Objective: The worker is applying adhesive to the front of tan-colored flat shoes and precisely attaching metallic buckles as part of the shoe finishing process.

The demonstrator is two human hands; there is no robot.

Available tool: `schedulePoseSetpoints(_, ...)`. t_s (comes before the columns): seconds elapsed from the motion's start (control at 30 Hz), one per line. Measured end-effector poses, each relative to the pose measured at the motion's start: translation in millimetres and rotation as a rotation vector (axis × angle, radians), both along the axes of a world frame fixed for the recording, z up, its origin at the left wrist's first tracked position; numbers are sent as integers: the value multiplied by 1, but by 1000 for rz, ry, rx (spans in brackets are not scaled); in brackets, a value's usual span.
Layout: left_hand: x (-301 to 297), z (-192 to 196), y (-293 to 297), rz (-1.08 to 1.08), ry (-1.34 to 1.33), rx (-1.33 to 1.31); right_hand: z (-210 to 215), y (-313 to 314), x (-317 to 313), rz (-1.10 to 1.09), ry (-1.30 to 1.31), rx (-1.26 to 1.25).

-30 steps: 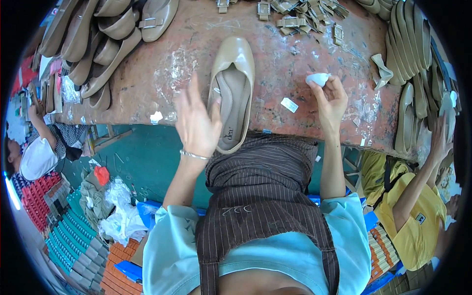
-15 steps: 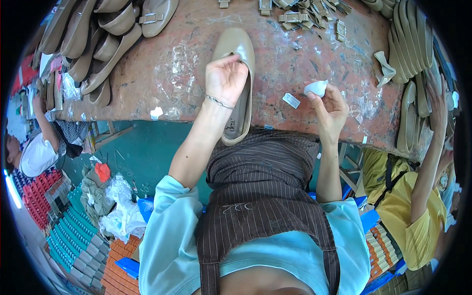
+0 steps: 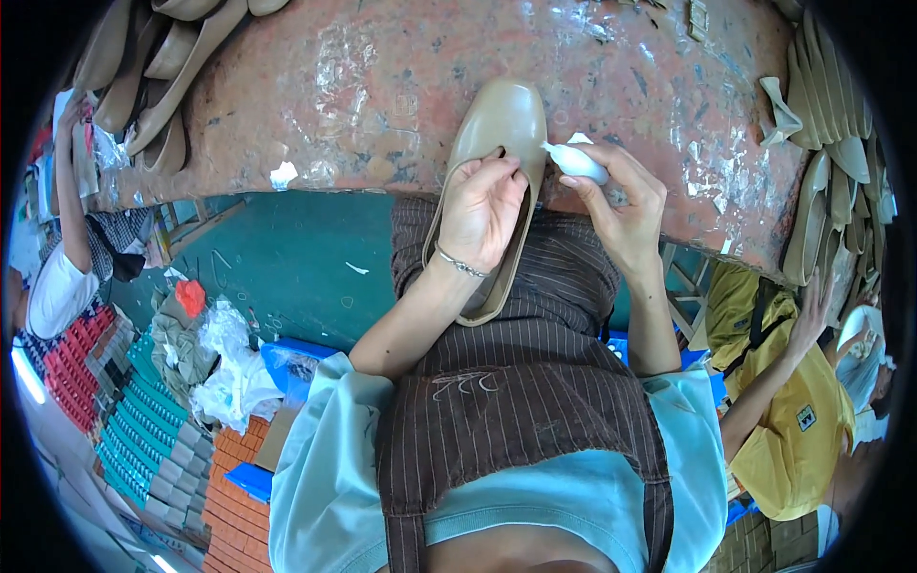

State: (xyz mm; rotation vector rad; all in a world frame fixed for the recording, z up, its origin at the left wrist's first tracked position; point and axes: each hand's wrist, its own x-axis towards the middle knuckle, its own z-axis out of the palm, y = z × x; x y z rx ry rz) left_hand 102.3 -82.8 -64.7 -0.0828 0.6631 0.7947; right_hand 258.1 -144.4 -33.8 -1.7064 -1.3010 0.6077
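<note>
A glossy beige flat shoe (image 3: 501, 116) lies toe away from me, its heel reaching past the table's near edge over my apron. My left hand (image 3: 482, 208) is closed at the shoe's opening, thumb and fingertips pinching at the front of its top edge; part of the inside is hidden behind the hand. Between the thumb and fingers of my right hand (image 3: 626, 205) is a small white squeeze bottle (image 3: 583, 165) with a thin nozzle. The nozzle points left at the shoe's right side, close to the upper; whether it touches, I cannot tell.
The worn reddish table (image 3: 373, 115) bears paper scraps (image 3: 284, 175). Beige shoes (image 3: 172, 95) are heaped at the far left, and more stacked shoes (image 3: 829, 91) stand at the right. One beige bow piece (image 3: 698, 19) lies at the back. A person in yellow (image 3: 798, 420) works at the right.
The shoe and my left hand have shifted right and toward me. My right hand has brought the squeeze bottle leftward, its nozzle now turned to the shoe. The view has also shifted.
</note>
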Motion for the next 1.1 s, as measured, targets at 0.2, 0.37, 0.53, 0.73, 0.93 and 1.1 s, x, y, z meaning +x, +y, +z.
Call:
schedulePoseSetpoints(0.2, 3, -1, -3, -12, 56, 65, 0, 8, -6, 44, -141, 8)
schedulePoseSetpoints(0.37, 4, 3, -3, -14, 26, 81, -3, 11, -6, 56, -228, 6)
schedulePoseSetpoints(0.53, -2, -8, -6, -18, -89, 117, 0, 15, -5, 64, -304, 8)
schedulePoseSetpoints(0.73, 2, 1, -5, -3, -19, 96, 2, 17, -5, 70, -322, -1)
schedulePoseSetpoints(0.93, -2, -10, -7, -7, -114, 124, 12, 19, -8, 90, -316, -121)
schedulePoseSetpoints(1.1, 3, 3, -4, -3, 3, 82, 17, 23, -10, 100, -325, -114)
